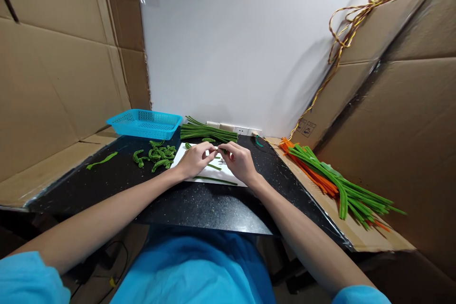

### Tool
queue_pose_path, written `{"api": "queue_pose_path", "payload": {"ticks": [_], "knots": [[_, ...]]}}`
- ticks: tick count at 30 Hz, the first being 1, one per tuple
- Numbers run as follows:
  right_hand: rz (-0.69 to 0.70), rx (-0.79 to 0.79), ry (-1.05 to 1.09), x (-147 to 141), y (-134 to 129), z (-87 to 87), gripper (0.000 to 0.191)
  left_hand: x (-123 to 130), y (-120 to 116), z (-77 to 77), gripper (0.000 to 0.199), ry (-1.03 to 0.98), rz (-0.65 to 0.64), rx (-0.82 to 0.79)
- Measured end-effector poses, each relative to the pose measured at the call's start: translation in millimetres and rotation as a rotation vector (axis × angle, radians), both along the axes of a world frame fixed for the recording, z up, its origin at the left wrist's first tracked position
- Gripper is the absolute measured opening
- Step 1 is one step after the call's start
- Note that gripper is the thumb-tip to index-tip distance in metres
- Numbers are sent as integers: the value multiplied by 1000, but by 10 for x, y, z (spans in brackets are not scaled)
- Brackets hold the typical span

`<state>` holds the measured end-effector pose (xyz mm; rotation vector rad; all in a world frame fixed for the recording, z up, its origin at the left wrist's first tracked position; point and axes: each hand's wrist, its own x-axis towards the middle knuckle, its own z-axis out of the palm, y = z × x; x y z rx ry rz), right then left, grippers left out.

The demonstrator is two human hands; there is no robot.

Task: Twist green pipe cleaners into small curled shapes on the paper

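My left hand [195, 160] and my right hand [238, 161] meet over a white sheet [181, 153], thumbs and forefingers pinched together. Between the fingertips is a small piece that looks like green pipe cleaner [217, 149], mostly hidden by the fingers. Under my hands on the sheet lie a straight green pipe cleaner [215, 180] near the front edge and a shorter green length [214, 166]. Some small greyish bits beside my right fingers are too small to make out. Left of the sheet is a pile of bent, looped green pipe cleaner pieces [159, 153].
A blue plastic basket [146, 123] stands at the back left. Dark green pipe cleaners [208, 131] lie along the wall by a socket strip [242, 130]. Bright green [351, 192] and orange stems [317, 178] rest at right on cardboard. A green strip [102, 160] lies far left.
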<state>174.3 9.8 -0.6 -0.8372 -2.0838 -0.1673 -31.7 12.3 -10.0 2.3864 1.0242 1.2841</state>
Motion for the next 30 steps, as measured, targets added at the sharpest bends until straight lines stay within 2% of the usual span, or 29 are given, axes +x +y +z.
{"api": "queue_pose_path", "payload": {"ticks": [2, 5, 7, 10, 13, 18, 25, 30], "knots": [[16, -9, -2, -4, 3, -5, 24, 1, -8, 13, 31, -10, -40, -38], [42, -50, 46, -29, -13, 9, 26, 34, -44, 40, 33, -86, -154, -183], [38, -97, 83, -40, -27, 25, 31, 75, -81, 49, 34, -154, -231, -279], [6, -143, 62, -26, -33, 39, 46, 141, -137, 45, 35, -208, -287, -318], [0, -152, -19, 7, -15, 31, 63, 172, -172, 41, 34, -201, -265, -328], [9, -153, -101, -8, 15, 5, 71, 156, -177, 63, 34, -158, -218, -330], [-106, -127, -122, -6, 5, 10, 61, 152, -161, 66, 34, -128, -190, -317], [-136, -111, -144, 2, 35, 6, 56, 146, -178, 87, 39, -112, -167, -318]]}}
